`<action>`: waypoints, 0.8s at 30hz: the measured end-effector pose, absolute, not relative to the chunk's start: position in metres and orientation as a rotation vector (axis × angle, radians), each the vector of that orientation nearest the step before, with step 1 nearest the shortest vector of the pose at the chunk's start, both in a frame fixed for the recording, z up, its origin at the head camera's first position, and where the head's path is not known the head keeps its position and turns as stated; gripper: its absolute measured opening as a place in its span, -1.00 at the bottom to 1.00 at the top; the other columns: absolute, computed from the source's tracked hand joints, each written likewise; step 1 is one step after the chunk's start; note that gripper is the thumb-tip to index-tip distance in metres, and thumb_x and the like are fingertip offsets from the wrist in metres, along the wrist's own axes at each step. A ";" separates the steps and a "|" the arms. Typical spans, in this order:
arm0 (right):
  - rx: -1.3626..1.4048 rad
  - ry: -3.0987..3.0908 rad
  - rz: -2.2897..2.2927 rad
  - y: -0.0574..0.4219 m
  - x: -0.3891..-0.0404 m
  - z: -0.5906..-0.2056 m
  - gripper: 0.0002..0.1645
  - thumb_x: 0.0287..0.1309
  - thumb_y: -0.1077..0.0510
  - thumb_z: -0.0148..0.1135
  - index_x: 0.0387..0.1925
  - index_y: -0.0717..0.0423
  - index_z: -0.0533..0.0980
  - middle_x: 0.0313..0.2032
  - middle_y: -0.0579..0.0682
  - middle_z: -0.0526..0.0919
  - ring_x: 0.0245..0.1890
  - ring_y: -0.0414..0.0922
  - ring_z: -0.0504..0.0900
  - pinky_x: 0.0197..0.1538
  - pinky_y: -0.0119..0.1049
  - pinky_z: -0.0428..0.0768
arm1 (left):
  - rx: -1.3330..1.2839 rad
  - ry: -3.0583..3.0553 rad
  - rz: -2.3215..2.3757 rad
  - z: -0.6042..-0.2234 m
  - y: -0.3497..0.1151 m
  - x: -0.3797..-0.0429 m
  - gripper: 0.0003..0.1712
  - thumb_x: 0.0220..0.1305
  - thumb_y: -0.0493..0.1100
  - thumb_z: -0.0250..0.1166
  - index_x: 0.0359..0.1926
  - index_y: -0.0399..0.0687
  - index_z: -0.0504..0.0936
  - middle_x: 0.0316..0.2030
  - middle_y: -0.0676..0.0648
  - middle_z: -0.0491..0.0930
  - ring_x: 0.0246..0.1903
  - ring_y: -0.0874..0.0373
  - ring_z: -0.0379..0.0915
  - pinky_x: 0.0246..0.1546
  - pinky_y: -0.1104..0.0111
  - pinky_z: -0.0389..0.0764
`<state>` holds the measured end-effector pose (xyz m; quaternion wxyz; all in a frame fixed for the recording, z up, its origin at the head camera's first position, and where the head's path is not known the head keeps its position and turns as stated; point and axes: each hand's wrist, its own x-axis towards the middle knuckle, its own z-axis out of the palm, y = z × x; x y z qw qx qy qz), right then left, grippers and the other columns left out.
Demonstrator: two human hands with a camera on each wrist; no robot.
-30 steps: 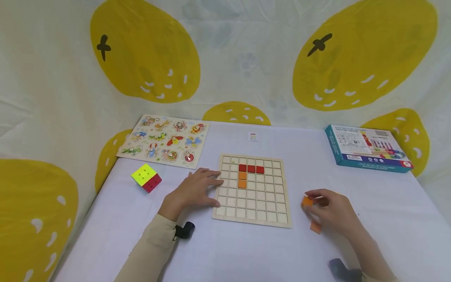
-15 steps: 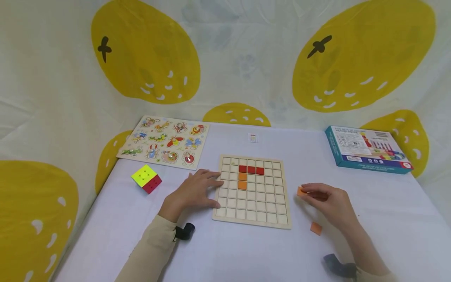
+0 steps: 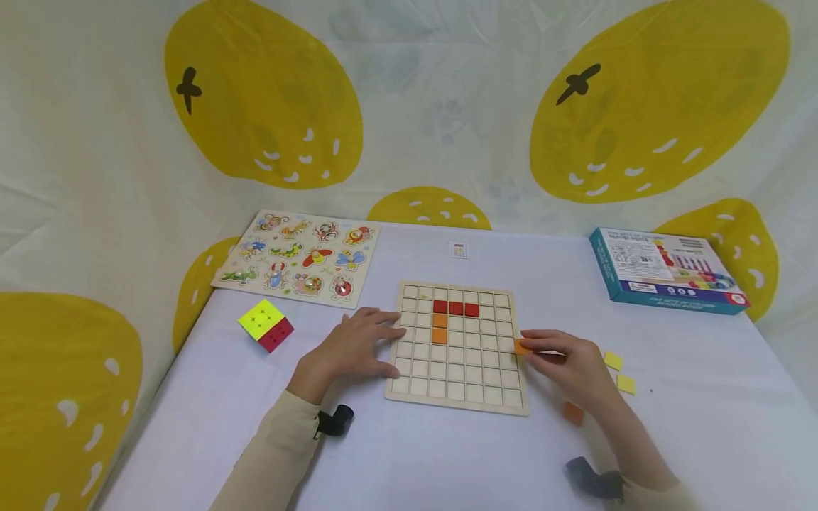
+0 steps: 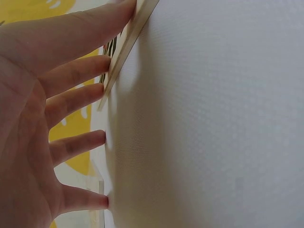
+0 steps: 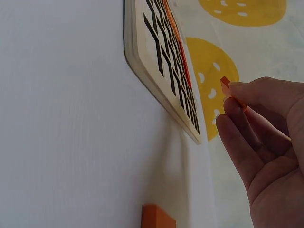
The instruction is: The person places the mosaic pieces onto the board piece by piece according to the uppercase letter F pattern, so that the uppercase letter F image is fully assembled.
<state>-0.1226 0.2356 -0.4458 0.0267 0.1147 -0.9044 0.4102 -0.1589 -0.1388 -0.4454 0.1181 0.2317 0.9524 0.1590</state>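
Observation:
A wooden grid board [image 3: 456,408] lies flat on the white cloth. Three red tiles [image 3: 456,308] sit in a row in its upper cells, with two orange tiles [image 3: 439,328] in a column beneath the leftmost one. My left hand [image 3: 354,344] spreads its fingers along the board's left edge; in the left wrist view the thumb [image 4: 95,26] and nearest fingertips touch that edge. At the right edge my right hand [image 3: 571,365] pinches another orange tile [image 3: 521,347] between thumb and fingers, overlapping the board's border in the head view. The right wrist view shows this tile raised above the cloth.
A loose orange tile [image 3: 574,413] and two yellow tiles [image 3: 619,372] lie by the right hand. Farther off are a small pattern card [image 3: 459,250], an insect puzzle board [image 3: 297,255], a puzzle cube [image 3: 265,323] and a teal-sided box [image 3: 667,270].
My right hand has picked up an orange tile from the cloth and carried it left to the board's right edge, uncovering the yellow tiles. My left hand stays in place.

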 end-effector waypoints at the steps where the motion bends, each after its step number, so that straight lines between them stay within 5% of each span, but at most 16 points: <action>1: 0.363 -2.787 1.279 0.234 -0.123 -0.447 -0.68 0.16 0.25 0.46 -0.02 0.09 0.74 0.08 0.14 0.75 0.02 -0.58 0.60 -0.08 -0.72 0.59 | 0.677 2.786 0.465 -0.445 -0.139 -0.159 -0.17 0.01 0.25 0.56 0.34 0.28 0.57 0.50 0.08 0.36 0.51 -0.04 0.17 0.36 -0.48 0.20; 6: 0.387 -2.787 1.292 0.222 -0.128 -0.452 -0.68 0.13 0.27 0.48 -0.05 0.07 0.75 0.03 0.09 0.76 0.03 -0.45 0.66 -0.08 -0.69 0.62 | 0.673 2.788 0.457 -0.445 -0.139 -0.158 -0.16 0.01 0.25 0.56 0.35 0.27 0.56 0.50 0.08 0.36 0.51 -0.04 0.18 0.37 -0.47 0.20; 10: 0.354 -2.861 1.294 0.208 -0.131 -0.453 -0.68 0.12 0.22 0.50 -0.05 0.02 0.75 0.02 0.02 0.78 0.04 -0.04 0.74 -0.08 -0.64 0.65 | 0.670 2.785 0.461 -0.444 -0.139 -0.157 -0.17 0.02 0.24 0.55 0.35 0.27 0.56 0.50 0.09 0.36 0.51 -0.03 0.17 0.37 -0.47 0.20; 24: 0.594 -2.781 1.354 0.152 -0.138 -0.457 -0.74 0.02 0.27 0.55 -0.18 0.15 0.78 -0.08 0.08 0.81 -0.07 0.02 0.80 -0.12 -0.40 0.76 | 0.673 2.790 0.461 -0.444 -0.138 -0.158 -0.17 0.01 0.25 0.56 0.34 0.28 0.57 0.50 0.09 0.36 0.51 -0.03 0.17 0.36 -0.47 0.19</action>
